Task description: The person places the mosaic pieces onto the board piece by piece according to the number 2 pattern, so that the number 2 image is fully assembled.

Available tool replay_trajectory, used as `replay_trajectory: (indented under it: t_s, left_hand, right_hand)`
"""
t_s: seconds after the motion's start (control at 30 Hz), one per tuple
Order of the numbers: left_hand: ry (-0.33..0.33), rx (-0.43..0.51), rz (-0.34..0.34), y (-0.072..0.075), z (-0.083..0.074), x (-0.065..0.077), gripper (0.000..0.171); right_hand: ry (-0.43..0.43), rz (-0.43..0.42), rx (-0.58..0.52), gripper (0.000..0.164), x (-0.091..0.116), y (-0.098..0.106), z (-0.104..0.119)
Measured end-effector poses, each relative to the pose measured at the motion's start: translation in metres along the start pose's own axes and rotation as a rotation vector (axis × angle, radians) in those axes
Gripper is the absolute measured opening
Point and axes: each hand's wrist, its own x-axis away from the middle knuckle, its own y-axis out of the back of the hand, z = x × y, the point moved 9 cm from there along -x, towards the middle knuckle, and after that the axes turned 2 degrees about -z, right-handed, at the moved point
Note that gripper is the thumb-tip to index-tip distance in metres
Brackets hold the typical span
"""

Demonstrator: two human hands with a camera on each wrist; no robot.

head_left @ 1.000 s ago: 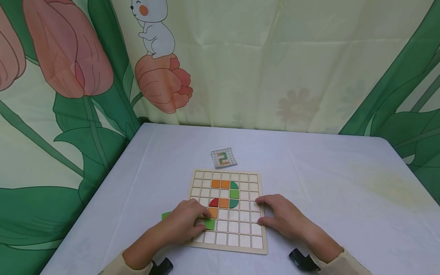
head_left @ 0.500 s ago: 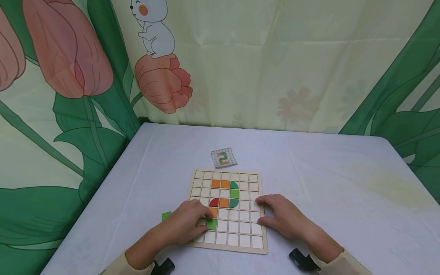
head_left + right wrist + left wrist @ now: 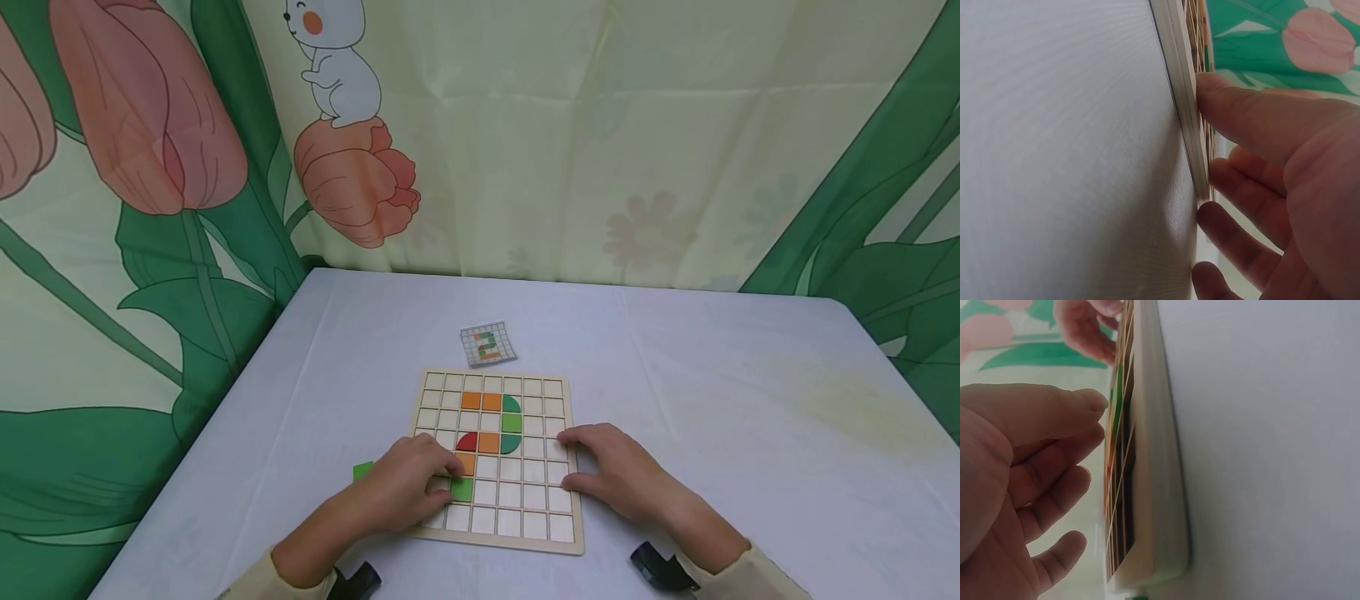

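My left hand (image 3: 405, 483) is at the left side of a gridded wooden board (image 3: 536, 527), its thumb and index fingertips at the edges of a light green square tile (image 3: 462, 490). That tile lies in a cell just below an orange tile (image 3: 465, 463), which the index finger partly covers. In the left wrist view, the thumb (image 3: 1079, 409) meets the green strip at the board's surface, and the other fingers are loosely bent. My right hand (image 3: 622, 471) rests at the board's right edge, thumb and index finger spread over the rim. The right wrist view shows the thumb (image 3: 1235, 103) on that edge.
Further up the board, orange, green and red pieces (image 3: 467, 442) form a curved figure. Beyond the board lies a small pattern card (image 3: 488, 344) with a similar figure. Another light green tile (image 3: 362, 471) lies on the white tablecloth (image 3: 712, 367), partly behind my left hand.
The light green tile, slightly askew one second ago, has shifted a little right and now lies squarely in its cell. My left hand moved slightly with it; my right hand stayed still.
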Motion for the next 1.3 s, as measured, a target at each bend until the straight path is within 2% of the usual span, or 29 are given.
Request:
replay_trajectory:
  t_s: [0.43, 0.63, 0.8, 0.93, 1.07, 1.3]
  left_hand:
    - [0.139, 0.026, -0.039, 0.019, 0.021, 0.005, 0.019]
    - [0.167, 0.057, -0.042, 0.028, 0.029, 0.009, 0.021]
    - [0.174, 0.063, -0.073, 0.033, 0.035, 0.012, 0.023]
    - [0.23, 0.064, -0.095, 0.037, 0.045, 0.016, 0.025]
    - [0.305, 0.092, -0.099, 0.039, 0.055, 0.021, 0.026]
    - [0.342, 0.119, -0.075, 0.041, 0.066, 0.031, 0.028]
  right_hand:
    - [0.006, -0.001, -0.005, 0.048, -0.001, 0.0, 0.0]
    - [0.01, -0.002, -0.007, 0.048, -0.001, 0.001, 0.001]
    - [0.002, 0.01, -0.018, 0.049, -0.001, 0.0, 0.0]
    - [-0.001, 0.015, -0.022, 0.049, -0.001, 0.0, 0.0]
    - [0.0, 0.011, -0.019, 0.049, -0.001, 0.0, 0.0]
    - [-0.017, 0.014, -0.019, 0.05, 0.0, -0.001, 0.0]
